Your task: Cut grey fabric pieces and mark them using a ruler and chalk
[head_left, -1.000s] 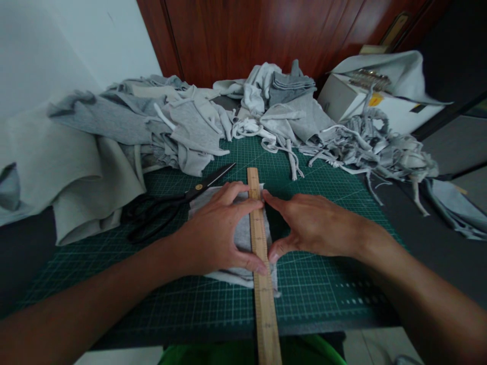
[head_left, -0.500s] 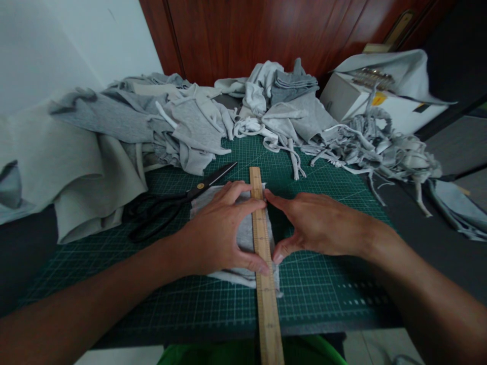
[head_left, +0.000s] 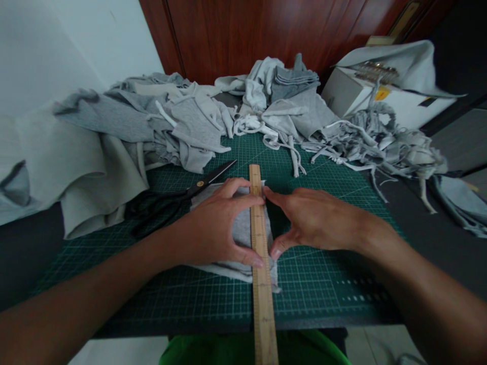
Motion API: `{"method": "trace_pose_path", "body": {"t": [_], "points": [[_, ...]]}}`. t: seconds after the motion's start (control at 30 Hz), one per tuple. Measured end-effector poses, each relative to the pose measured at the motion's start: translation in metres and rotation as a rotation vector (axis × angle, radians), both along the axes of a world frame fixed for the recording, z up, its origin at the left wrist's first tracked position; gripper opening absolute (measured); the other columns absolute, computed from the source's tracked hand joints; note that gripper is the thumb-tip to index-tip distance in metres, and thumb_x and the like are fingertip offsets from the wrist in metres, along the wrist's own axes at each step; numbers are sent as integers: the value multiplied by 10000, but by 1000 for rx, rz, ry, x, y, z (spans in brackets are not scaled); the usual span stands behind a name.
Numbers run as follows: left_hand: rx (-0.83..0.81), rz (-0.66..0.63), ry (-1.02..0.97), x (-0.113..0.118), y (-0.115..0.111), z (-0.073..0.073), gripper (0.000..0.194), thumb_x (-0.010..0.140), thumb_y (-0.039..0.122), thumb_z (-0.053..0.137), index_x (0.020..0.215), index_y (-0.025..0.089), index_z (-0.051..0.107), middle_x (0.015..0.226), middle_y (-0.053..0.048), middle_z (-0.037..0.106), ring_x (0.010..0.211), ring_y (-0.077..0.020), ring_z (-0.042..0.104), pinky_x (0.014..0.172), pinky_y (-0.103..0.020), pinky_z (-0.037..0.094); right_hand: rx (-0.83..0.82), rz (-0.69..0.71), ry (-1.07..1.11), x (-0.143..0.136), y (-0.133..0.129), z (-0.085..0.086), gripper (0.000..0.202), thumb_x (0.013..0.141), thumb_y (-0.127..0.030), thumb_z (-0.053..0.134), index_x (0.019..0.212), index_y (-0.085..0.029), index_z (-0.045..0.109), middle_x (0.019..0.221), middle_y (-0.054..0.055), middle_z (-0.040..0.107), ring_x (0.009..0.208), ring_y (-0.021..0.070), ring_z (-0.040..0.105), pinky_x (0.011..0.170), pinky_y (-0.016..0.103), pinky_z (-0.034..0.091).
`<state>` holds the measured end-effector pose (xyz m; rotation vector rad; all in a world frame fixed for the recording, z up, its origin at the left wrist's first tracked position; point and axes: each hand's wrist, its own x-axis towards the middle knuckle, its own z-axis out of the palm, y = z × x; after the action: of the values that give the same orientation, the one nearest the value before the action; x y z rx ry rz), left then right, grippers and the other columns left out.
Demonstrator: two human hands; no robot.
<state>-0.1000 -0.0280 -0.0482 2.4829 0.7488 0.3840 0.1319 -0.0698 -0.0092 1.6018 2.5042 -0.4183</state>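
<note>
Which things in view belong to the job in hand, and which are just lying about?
Job in hand:
ruler, left hand on it, right hand by its edge
grey cloth piece under it
cutting mat beneath
scissors, unheld but close, so probably

Apparently just lying about:
cloth heap on the left
folded cloth at the back
tangled strips
white box

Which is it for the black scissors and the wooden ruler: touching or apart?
Apart. The head view shows a strip of green cutting mat between the blade tip of the black scissors and the wooden ruler.
</note>
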Motion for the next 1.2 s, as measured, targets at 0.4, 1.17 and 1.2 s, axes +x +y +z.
{"method": "trace_pose_path", "body": {"t": [0.4,1.17,1.2], "points": [[56,-3,-18,1,1,-6,983,614,770,871,1386,205,647,1534,-151,485,1454,-397,486,1230,-537,426,5,-3,-12,-1,-2,1,1183,711,-764,845,1578,-41,493,922,160,780,860,368,742,668,367,489],[52,23,65,0,2,-14,1113,580,786,887,1478,196,596,1620,-182,379,1521,-426,381,1254,-577,363,-208,-405,466,-15,-7,-11,128,862,-240,726,750,-178,715,560,-55,573,475,87,451,432,232,301],[53,25,67,0,2,-14,1112,578,780,892,1476,196,597,1623,-183,378,1530,-426,369,1260,-577,354,-203,-412,470,-17,-8,-12,117,851,-221,723,743,-178,716,561,-54,581,474,85,457,429,229,302]]}}
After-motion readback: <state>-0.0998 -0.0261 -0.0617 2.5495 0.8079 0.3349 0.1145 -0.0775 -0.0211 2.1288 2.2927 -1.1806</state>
